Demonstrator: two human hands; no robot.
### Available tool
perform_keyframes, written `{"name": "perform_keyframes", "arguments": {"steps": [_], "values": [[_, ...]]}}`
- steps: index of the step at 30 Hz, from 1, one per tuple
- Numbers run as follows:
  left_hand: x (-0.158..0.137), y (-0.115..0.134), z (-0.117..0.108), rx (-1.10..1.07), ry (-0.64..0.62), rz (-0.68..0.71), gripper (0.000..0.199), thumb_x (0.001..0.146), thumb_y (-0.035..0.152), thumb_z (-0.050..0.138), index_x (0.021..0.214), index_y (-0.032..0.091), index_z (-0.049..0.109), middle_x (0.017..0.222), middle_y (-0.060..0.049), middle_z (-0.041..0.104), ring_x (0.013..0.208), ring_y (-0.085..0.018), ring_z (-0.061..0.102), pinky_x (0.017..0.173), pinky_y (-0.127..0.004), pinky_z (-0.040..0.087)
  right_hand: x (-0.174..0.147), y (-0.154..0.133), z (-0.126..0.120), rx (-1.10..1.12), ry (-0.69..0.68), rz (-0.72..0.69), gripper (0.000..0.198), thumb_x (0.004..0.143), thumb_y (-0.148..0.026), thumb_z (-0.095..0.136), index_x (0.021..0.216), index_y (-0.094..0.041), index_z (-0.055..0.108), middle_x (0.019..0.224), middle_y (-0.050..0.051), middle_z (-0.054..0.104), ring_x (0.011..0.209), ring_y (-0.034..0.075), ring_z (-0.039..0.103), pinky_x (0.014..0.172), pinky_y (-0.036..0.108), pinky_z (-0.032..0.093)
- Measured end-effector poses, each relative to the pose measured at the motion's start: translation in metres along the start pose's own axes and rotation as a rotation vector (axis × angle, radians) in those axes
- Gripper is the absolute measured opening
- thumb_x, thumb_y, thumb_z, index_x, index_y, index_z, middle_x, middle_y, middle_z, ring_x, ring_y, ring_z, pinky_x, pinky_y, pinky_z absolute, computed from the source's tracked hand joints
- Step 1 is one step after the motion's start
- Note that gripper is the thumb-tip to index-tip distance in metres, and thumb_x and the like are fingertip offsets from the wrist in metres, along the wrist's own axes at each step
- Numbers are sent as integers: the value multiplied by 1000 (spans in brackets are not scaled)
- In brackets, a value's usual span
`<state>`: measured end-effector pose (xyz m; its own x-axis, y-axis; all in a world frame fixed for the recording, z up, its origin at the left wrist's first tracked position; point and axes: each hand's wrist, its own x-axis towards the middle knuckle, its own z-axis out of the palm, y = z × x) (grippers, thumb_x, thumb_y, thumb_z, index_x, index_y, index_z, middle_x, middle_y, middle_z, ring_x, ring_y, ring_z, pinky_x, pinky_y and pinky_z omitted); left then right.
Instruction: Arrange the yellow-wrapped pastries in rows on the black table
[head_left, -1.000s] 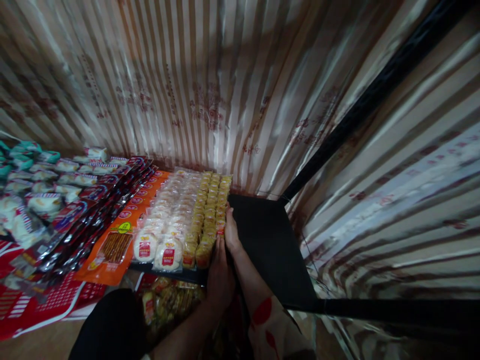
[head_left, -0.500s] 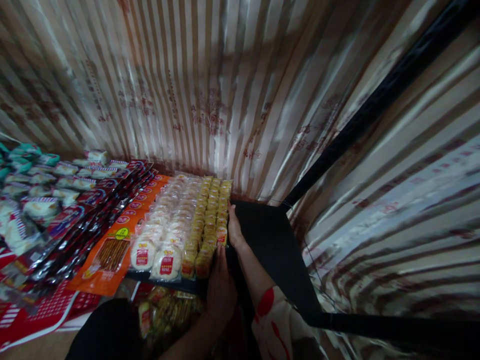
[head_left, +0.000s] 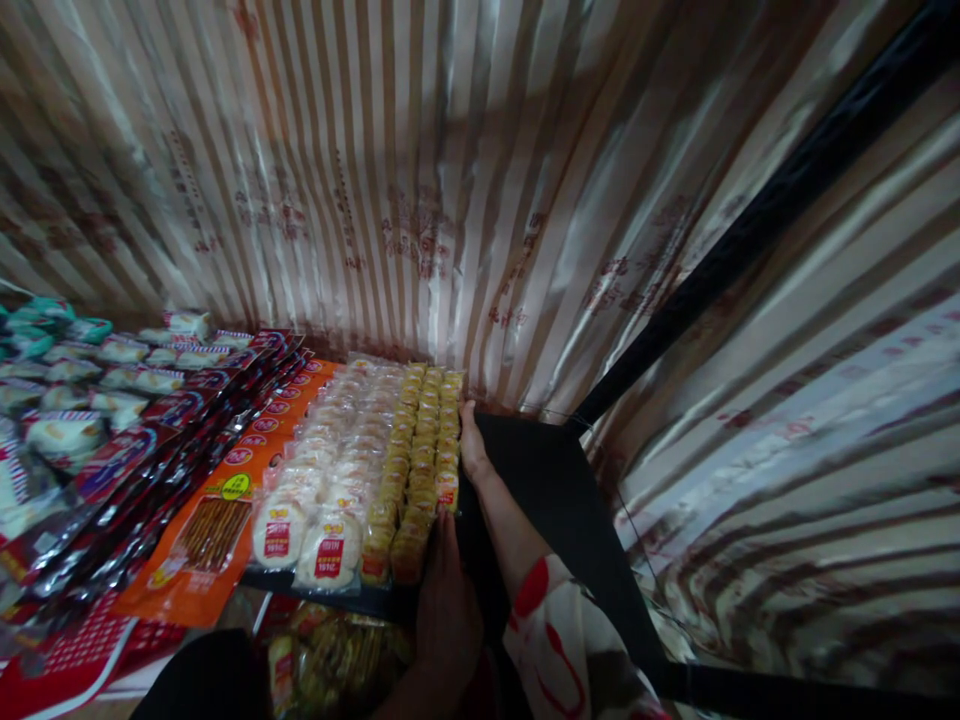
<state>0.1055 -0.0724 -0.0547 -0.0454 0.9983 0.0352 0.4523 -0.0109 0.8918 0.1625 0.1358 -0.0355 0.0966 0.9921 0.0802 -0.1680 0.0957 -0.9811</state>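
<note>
Orange packs [head_left: 214, 505] lie at the left of the shelf [head_left: 555, 490], then white cakes [head_left: 330, 545], then rows of yellow cakes [head_left: 420, 450]. My left hand [head_left: 448, 610] rests flat against the near yellow cakes, fingers open. My right hand [head_left: 471, 445] presses the rows' right side, also unclenched.

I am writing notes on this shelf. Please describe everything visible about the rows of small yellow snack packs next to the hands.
The yellow snack packs are small clear wrappers with golden pieces inside and red labels at the near ends. They lie flat in tight rows running from the shelf's front edge back toward the striped curtain. White round cakes sit directly to one side. The right hand presses along their open side, and the left hand touches the nearest packs. The black shelf beside them is bare.
</note>
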Motion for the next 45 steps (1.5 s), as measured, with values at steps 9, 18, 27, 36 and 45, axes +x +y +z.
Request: {"name": "perform_keyframes", "arguments": {"steps": [9,18,27,36,45], "values": [[-1,-5,3,37,-7,22,65,76,5,31,141,6,25,149,-11,20,139,-19,16,114,-39,19,0,0,6,62,25,85,71,80,-72,28,119,-22,59,102,2,70,111,21,57,100,40,40],[-1,-5,4,-7,8,26,67,75,5,33,141,10,24,149,-9,22,138,-17,16,115,-35,17,6,-3,0,36,-15,46,70,80,-72,26,117,-22,60,105,2,69,114,20,55,100,39,40],[-2,3,-3,29,14,70,63,77,7,33,140,5,27,148,-13,24,138,-19,21,114,-37,21,-8,-5,-9,139,297,56,59,83,-60,35,110,-15,61,125,7,58,119,20,49,105,40,31],[-7,2,-16,143,-93,284,61,74,4,32,135,6,33,145,-15,33,135,-19,27,112,-38,27,-115,-48,-17,131,494,-59,46,82,-51,39,106,-17,58,110,8,63,98,17,60,83,34,46],[-74,-41,-46,66,-87,569,43,81,14,41,123,14,45,121,-14,55,116,-20,49,96,-39,45,-254,-44,2,-96,284,-52,36,84,-45,45,94,-15,62,73,3,65,66,14,59,62,27,44]]}}
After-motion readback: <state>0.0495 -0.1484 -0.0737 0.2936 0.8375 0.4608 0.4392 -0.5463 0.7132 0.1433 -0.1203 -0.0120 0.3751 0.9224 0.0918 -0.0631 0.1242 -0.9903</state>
